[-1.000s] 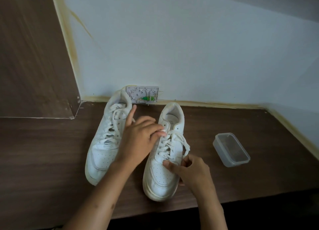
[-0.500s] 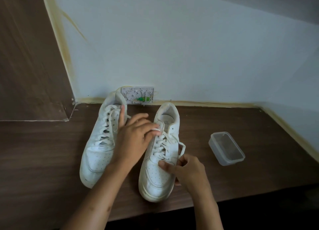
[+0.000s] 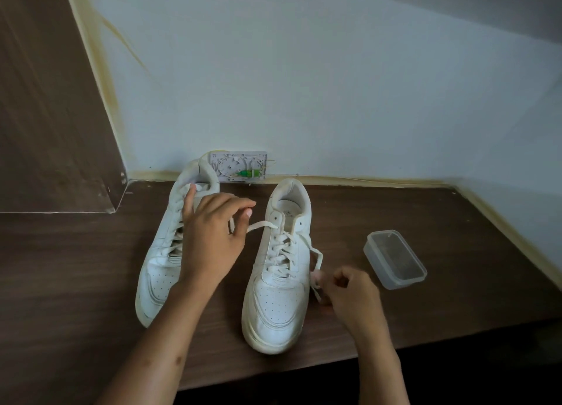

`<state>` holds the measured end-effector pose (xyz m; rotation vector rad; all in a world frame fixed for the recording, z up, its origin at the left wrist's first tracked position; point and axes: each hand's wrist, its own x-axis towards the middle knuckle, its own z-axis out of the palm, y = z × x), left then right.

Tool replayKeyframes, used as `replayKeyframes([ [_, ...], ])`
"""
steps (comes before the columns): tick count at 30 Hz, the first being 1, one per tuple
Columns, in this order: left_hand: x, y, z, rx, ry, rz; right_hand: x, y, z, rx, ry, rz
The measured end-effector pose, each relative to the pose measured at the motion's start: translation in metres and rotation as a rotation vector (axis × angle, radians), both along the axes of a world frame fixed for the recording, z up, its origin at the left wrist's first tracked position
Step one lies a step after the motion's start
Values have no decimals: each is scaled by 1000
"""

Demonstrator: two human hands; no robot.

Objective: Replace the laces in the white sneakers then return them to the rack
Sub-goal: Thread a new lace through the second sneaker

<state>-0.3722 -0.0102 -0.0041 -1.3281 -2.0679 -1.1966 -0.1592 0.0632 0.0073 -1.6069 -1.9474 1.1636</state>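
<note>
No text can be read. The right sneaker (image 3: 278, 270), standing near the middle of the desk (image 3: 425, 319), carries a small dark print on the insole at the heel, too blurred to make out. No other label or number shows.

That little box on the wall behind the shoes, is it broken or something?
It looks odd: the wall box has no cover, so its coiled thin wiring and a green connector show. Whether it is damaged, I cannot tell.
</note>
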Motion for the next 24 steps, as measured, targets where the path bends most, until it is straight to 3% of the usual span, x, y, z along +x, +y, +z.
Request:
replayKeyframes([
  [4,-2,1,-1,17,-19,-61,15,18,-4,74,-83,-43],
  [14,-2,2,-2,62,-20,-126,7,20,-13,74,-280,246],
  [20,2,3,-1,23,-24,-156,0,16,-11,310,-317,102],
  [24,5,5,-3,-134,18,-194,2,13,-12,211,-370,116],
])
